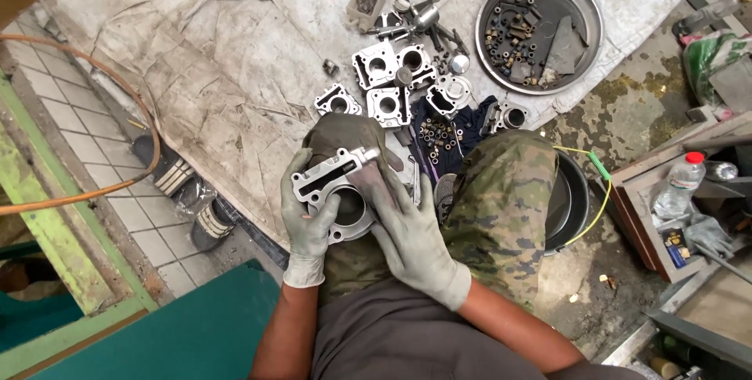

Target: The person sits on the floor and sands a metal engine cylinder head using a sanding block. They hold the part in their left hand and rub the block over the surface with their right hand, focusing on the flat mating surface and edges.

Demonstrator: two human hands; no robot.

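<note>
I hold a grey metal engine cylinder block [338,184] over my lap, its round bore facing up. My left hand [305,227], in a dirty grey glove, grips the block's left side with the thumb at the bore's edge. My right hand [411,231], also gloved, lies flat against the block's right side, fingers spread along it. My knees in camouflage trousers [501,200] are below the block.
Several more cylinder blocks [384,82] and small parts lie on a worn grey sheet [235,51] ahead. A round metal tray [540,31] holds nuts and bolts. A black basin [572,200] sits right of my knee. An orange hose [117,90] curves left. Sandals [168,168] rest nearby.
</note>
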